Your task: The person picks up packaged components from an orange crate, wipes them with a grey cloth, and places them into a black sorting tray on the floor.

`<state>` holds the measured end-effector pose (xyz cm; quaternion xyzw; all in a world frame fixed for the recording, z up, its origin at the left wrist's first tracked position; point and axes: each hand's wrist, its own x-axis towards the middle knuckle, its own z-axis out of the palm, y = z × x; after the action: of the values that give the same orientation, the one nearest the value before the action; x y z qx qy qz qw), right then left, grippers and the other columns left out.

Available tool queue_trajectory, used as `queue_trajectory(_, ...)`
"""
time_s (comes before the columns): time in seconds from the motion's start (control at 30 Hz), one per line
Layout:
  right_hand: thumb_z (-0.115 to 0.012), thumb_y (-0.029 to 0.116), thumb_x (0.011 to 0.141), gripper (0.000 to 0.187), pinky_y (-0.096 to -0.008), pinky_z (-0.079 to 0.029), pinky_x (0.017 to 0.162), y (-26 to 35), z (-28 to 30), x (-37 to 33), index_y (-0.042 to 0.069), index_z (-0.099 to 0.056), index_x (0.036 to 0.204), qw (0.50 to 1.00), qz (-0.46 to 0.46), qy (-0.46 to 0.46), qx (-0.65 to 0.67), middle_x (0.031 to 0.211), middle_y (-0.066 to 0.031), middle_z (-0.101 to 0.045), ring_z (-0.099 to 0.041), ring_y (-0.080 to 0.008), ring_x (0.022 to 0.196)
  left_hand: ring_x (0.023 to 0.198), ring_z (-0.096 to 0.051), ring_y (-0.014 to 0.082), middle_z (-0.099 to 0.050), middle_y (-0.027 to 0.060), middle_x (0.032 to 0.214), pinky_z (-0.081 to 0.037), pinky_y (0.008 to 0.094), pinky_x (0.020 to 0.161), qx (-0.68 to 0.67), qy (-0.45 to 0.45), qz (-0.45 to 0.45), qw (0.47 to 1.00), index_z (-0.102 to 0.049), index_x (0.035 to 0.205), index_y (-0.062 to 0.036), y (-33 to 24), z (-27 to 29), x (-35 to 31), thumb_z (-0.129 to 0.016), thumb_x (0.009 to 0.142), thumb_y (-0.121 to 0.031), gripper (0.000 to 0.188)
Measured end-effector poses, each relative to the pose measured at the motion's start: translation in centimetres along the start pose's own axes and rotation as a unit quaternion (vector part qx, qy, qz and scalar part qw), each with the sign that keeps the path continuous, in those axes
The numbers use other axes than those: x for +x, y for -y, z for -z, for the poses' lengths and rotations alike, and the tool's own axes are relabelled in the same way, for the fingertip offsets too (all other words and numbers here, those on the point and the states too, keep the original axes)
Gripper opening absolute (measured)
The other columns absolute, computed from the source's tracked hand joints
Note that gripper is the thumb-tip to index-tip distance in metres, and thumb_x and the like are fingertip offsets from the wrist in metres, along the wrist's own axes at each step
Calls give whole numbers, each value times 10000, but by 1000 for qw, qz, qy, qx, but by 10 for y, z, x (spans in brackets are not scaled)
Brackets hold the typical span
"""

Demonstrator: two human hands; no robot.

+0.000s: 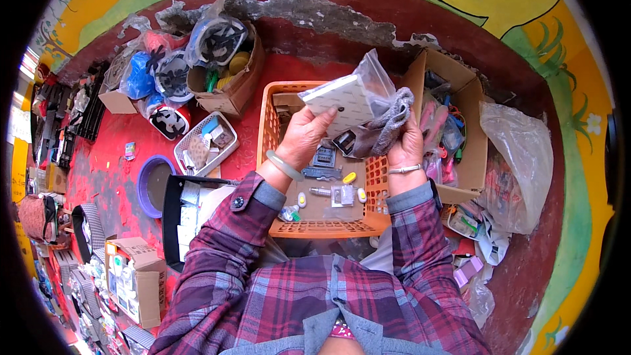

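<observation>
Above an orange plastic basket [309,229], my left hand [302,135] pinches a flat white packet [342,100], its thumb on the printed face. A clear plastic bag [376,73] sticks out behind the packet. My right hand [406,148] is closed on a grey cloth [393,118], which touches the packet's right side. A small dark piece [344,139] shows under the packet; what it is I cannot make out. Inside the basket lie a grey plastic part [322,173], a yellow oval piece [349,177], a small clear box [342,195] and several other small items.
A cardboard box [474,148] of bagged goods stands right of the basket, beside a large clear plastic bag [522,164]. On the left are a white tray [225,151], a purple basin [142,187], a black bin [172,223] and another full carton [246,95]. A wall rises behind.
</observation>
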<state>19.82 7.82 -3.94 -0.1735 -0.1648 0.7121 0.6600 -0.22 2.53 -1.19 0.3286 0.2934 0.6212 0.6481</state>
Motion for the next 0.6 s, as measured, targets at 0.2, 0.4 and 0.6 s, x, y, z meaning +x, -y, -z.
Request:
queue_trajectory(0.2,-560,476,866,572,-416,-411,980,38,-12,-1,86,-473,1275,970,-75,215,83,1213,-69,-544,-519,-244,1100,1094,-574,259,-556,133,1204,-484,409,917,-34,18,-53,998,-439,1268,9,-52,9,-3,-493,948,-215,395)
queue_trajectory(0.4,-422,512,925,585,-402,-302,1059,39,-20,-6,77,-444,1316,986,-62,144,54,1286,-106,-508,-469,-272,1169,1039,-596,218,-587,108,1160,-477,367,907,36,50,-18,998,-476,1241,17,-77,19,-12,-530,923,-185,380)
queue_trajectory(0.6,-424,414,952,515,-427,-395,993,32,-42,-16,24,-467,1285,939,-185,238,165,1247,-139,-544,-527,-288,1129,952,-591,137,-631,74,1063,-469,288,859,142,83,-22,986,-569,1155,32,-80,18,-13,-578,909,-154,309)
